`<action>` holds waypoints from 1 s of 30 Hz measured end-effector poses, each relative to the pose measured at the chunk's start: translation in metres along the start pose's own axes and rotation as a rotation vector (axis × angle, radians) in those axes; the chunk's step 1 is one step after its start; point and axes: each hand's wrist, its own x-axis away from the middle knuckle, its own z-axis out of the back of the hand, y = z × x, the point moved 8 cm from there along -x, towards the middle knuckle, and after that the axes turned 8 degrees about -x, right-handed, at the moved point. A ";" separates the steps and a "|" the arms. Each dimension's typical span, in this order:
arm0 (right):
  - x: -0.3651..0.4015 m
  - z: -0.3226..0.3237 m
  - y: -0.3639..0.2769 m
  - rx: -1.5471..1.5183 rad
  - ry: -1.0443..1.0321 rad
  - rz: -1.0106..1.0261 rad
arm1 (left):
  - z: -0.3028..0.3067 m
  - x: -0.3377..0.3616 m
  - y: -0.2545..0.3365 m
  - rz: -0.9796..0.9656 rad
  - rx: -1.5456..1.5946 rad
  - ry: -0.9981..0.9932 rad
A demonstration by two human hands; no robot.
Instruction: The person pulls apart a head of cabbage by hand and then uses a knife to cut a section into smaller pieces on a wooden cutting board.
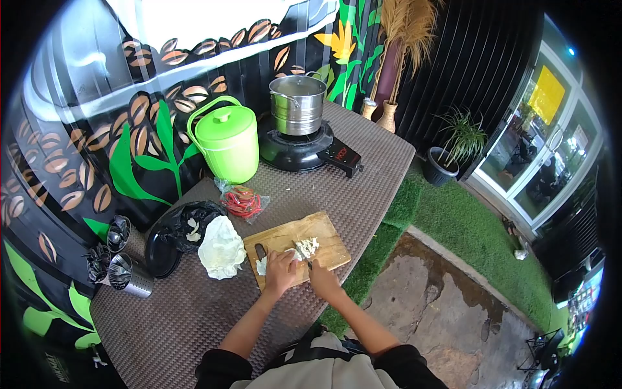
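Note:
A wooden cutting board point(327, 230) lies on the woven brown table. My left hand point(280, 269) presses down on a pale piece of food point(262, 266) at the board's lower left, its fingers together. Just right of it, my right hand point(322, 280) is closed around a knife whose handle is mostly hidden in the fist. Chopped whitish bits point(307, 247) lie in a small pile above both hands. A large pale leaf point(221, 247) rests left of the board, beside a black plastic bag point(180, 223).
A bag of red chillies point(245, 202) sits behind the board. Farther back stand a green lidded bucket point(228, 142) and a metal pot point(297, 107) on a black stove point(288, 150). Metal utensil holders point(133, 279) stand at the left. The table's right edge point(389, 201) drops to grass.

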 end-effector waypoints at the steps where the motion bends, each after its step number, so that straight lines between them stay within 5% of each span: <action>1: 0.004 -0.006 0.002 0.004 0.001 0.000 | -0.001 -0.001 0.000 0.012 0.008 -0.004; 8: -0.011 -0.001 -0.003 -0.042 0.124 -0.002 | 0.007 -0.003 0.010 -0.039 0.007 -0.025; 14: -0.003 0.008 -0.005 -0.050 -0.041 -0.008 | 0.003 -0.001 0.008 -0.050 -0.026 -0.021; 19: 0.002 -0.014 -0.006 0.047 0.182 -0.011 | 0.004 -0.001 0.006 -0.032 0.006 -0.038; 30: 0.006 -0.007 -0.002 0.089 0.091 0.064 | 0.001 0.003 0.006 -0.040 -0.065 -0.046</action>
